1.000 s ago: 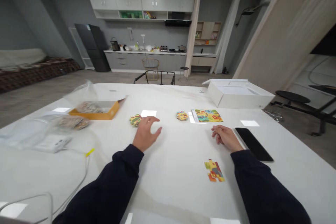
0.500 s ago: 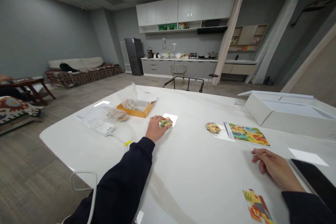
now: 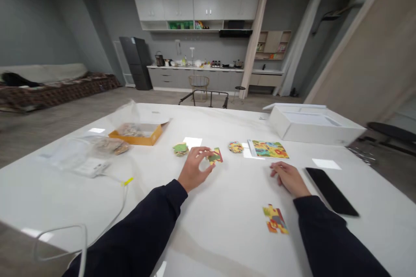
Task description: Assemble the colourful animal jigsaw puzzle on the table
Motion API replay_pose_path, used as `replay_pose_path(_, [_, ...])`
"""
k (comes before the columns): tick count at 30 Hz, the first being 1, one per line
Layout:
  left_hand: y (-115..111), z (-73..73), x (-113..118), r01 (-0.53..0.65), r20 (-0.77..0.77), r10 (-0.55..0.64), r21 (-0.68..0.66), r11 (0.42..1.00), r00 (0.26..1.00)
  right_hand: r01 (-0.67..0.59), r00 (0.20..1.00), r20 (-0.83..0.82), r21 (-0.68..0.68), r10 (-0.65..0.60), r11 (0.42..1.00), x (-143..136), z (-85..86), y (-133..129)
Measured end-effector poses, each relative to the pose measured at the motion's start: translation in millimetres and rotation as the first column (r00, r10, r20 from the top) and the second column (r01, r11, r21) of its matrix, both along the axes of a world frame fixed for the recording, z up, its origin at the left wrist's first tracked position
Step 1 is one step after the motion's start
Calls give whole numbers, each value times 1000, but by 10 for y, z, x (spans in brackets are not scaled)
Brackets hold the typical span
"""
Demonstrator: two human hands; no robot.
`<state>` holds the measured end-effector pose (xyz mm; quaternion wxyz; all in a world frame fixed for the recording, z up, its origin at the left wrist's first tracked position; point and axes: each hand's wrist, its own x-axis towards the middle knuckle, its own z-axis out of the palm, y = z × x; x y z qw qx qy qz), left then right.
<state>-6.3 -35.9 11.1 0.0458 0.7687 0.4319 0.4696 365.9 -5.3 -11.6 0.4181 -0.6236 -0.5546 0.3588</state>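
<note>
My left hand (image 3: 196, 169) pinches a green, red and yellow jigsaw puzzle piece (image 3: 216, 156) above the white table (image 3: 208, 216). Just left of that hand lies a small pile of mostly green puzzle pieces (image 3: 180, 149). My right hand (image 3: 288, 177) rests on the tabletop with its fingers loosely curled, and nothing shows in them. Below it are a few joined puzzle pieces (image 3: 275, 219) in yellow, orange and grey. Beyond my hands sit a round pile of colourful pieces (image 3: 235, 146) and the printed picture sheet (image 3: 269, 149) with animals.
An orange box (image 3: 152, 137) with bagged pieces stands at the left, near a plastic bag (image 3: 108, 145) and a white cable (image 3: 113, 216). A dark phone (image 3: 331, 192) lies right of my right hand. A white box (image 3: 315, 126) occupies the back right.
My left hand has lifted a puzzle piece off the green pile and moved right with it. The view has turned to the right. My right hand stays by the phone.
</note>
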Motion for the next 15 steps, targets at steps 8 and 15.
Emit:
replay_pose_path(8, [-341,-223,1421,416,-29,-436,-253,874,899,-432,896,16,-194,443,881,162,274,-260])
replay_pose_path(15, [-334,-200,1363,412,-161,-486,-346,843,859,-566,801,38,-277,598,776,197,243,-373])
